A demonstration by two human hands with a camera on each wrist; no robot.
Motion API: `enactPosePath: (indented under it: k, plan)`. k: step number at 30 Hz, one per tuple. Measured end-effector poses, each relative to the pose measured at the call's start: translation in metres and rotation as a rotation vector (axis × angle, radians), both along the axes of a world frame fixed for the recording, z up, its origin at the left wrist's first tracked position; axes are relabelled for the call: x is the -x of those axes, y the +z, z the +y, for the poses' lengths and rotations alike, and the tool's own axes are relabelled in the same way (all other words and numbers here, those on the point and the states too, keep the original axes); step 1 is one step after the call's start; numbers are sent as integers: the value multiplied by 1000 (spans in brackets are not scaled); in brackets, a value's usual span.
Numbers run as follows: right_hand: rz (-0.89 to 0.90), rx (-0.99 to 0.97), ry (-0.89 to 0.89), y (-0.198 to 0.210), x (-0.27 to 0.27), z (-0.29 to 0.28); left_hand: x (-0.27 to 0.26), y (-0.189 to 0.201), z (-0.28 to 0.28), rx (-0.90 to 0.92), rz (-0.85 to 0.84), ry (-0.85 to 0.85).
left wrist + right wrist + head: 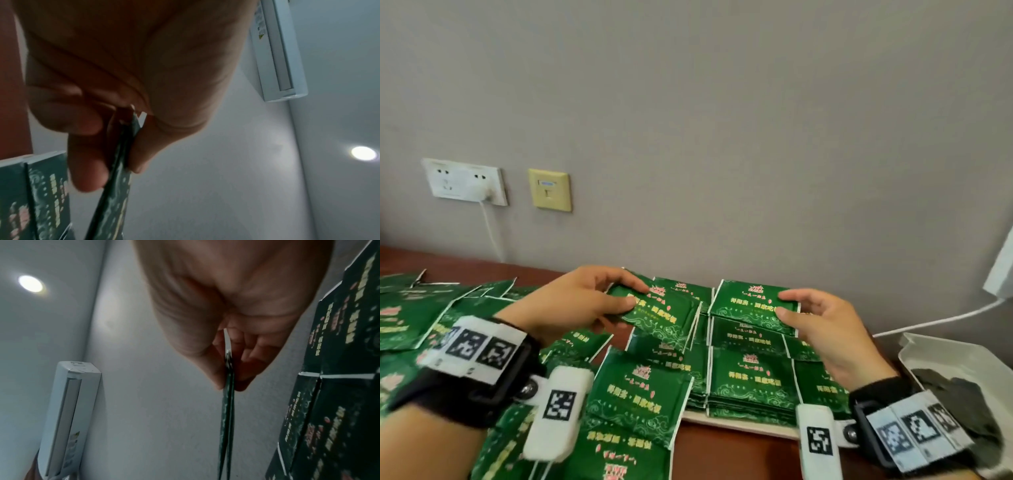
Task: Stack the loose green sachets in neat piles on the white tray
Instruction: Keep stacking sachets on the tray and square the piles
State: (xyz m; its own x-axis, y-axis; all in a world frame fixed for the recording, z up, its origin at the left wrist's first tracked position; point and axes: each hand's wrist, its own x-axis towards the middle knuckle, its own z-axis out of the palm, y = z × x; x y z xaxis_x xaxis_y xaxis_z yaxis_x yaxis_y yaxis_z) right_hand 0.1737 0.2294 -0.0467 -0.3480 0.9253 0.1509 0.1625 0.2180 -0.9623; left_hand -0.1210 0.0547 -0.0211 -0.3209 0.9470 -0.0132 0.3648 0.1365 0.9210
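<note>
My left hand [638, 295] pinches a green sachet [661, 317] by its left edge, tilted above the sachets at the tray's left. The left wrist view shows this sachet [115, 203] edge-on between thumb and fingers of the left hand [117, 175]. My right hand [782, 303] pinches another green sachet [751, 303] by its right edge, over the back pile. That sachet [227, 418] is also edge-on in the right hand [228, 386]. Neat piles [751, 383] fill the white tray [722, 424]. Loose sachets [410, 315] lie scattered at the left.
The grey wall stands close behind the tray, with a white socket [465, 181] and a yellow socket [550, 190]. A white container [962, 359] holding dark items sits at the right. A white cable [928, 322] runs along the brown table [722, 455].
</note>
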Motion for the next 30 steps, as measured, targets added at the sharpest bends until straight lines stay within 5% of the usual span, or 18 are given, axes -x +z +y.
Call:
enactPosePath:
  k: [11, 24, 30]
  plan:
    - [-394, -168, -38, -19, 1, 15, -5, -48, 36, 28, 163, 79]
    - [-886, -328, 108, -8, 6, -2, -22, -31, 33, 193, 571, 11]
    - [-976, -325, 189, -8, 9, -6, -24, -33, 32, 245, 577, -36]
